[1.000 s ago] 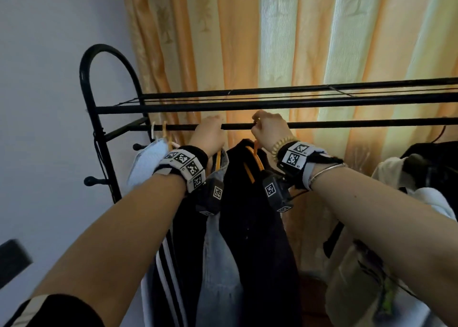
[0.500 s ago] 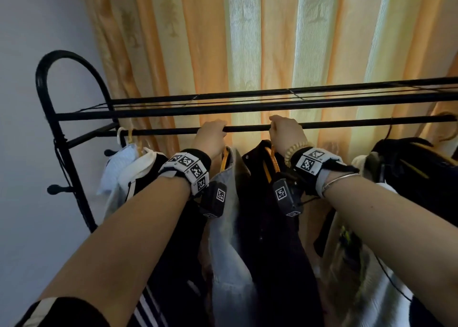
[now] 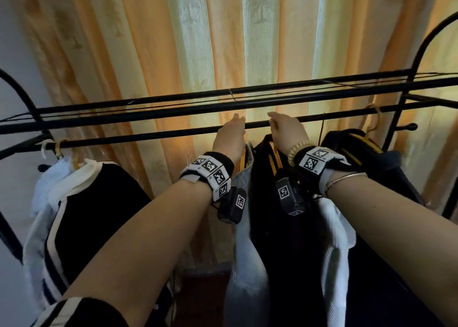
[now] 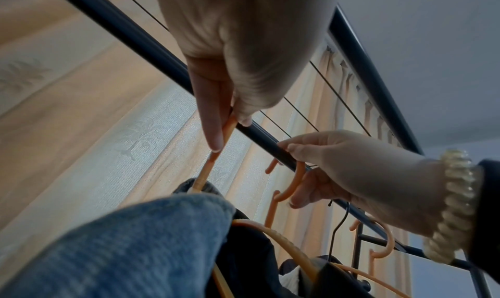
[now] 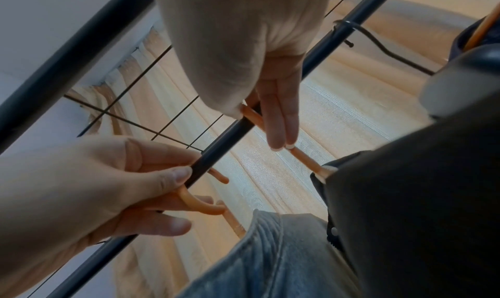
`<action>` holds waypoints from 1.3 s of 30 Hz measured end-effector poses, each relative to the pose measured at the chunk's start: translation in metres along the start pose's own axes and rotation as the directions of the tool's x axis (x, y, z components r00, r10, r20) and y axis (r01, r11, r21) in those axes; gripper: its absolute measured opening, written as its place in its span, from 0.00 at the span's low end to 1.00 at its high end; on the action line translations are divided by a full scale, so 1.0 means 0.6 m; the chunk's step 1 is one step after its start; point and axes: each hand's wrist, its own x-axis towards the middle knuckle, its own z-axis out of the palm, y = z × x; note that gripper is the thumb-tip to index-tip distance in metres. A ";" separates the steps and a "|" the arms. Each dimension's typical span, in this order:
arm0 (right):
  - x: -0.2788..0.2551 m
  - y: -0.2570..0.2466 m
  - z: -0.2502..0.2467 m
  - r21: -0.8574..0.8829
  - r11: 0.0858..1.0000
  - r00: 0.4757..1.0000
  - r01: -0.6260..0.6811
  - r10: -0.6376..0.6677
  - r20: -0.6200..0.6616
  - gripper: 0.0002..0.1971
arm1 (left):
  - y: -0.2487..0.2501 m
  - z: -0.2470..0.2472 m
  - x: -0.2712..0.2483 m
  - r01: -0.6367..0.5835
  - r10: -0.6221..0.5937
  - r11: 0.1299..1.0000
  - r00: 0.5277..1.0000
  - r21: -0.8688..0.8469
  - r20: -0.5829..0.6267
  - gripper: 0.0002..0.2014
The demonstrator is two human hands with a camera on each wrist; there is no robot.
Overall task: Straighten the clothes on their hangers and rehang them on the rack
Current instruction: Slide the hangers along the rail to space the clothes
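Orange plastic fills both our hands at the rack's hanging rail [image 3: 153, 135]: our left hand [image 3: 230, 138] pinches the hook of the denim garment's hanger [image 4: 216, 153], our right hand [image 3: 288, 133] pinches the hook of the black garment's hanger [image 5: 303, 157]. Denim garment [image 3: 244, 227] and black garment [image 3: 280, 240] hang side by side below the rail.

My light comes through the curtain [image 3: 223, 41] from behind, glowing brightest at its centre and leaving the hanging clothes [image 3: 292, 227] dim and shadowed, while the rack rails [image 3: 173, 111] bow with wide-angle distortion and both wrist views look soft, the nearest denim [image 4: 121, 249] blurred.
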 end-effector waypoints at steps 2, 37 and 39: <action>0.000 -0.006 0.001 0.006 1.000 1.000 0.015 -0.015 0.012 0.20 | 0.001 0.001 -0.002 0.025 -0.025 1.000 1.000 0.005 -0.015 0.26; -0.001 -0.090 0.038 0.049 0.998 0.984 0.046 -0.054 0.171 0.26 | -0.150 -0.051 -0.060 0.174 -0.174 0.985 0.984 -0.002 -0.020 0.27; -0.005 -0.089 0.036 0.049 0.997 0.981 0.053 -0.061 0.187 0.30 | -0.150 -0.051 -0.060 0.171 -0.173 0.984 0.984 -0.047 -0.041 0.24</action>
